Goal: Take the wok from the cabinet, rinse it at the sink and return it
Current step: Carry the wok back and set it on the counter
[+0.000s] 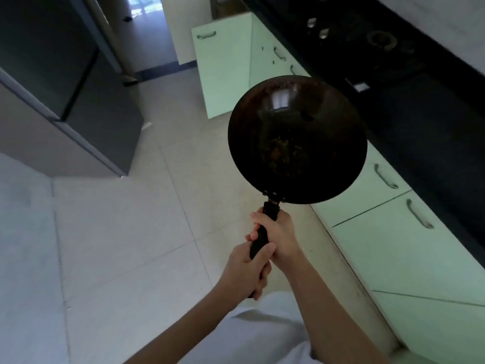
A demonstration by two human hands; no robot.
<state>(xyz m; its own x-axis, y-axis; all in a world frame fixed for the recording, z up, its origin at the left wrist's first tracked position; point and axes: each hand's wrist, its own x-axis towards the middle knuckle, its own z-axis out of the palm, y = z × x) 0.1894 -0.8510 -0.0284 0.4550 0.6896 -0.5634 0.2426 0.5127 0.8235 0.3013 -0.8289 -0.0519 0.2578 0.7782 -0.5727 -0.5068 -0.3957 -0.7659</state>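
black wok [296, 140] gripped by both hands' fingers [256, 233], over open floor [131, 232].

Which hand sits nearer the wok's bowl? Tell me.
Right. The right hand grips the handle just below the wok bowl; the left hand grips the handle's far end.

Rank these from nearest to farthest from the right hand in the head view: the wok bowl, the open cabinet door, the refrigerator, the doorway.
From the right hand:
1. Wok bowl, just ahead, up the handle.
2. Open cabinet door, ahead, beyond the wok.
3. Refrigerator, far left.
4. Doorway, farthest, top of view.
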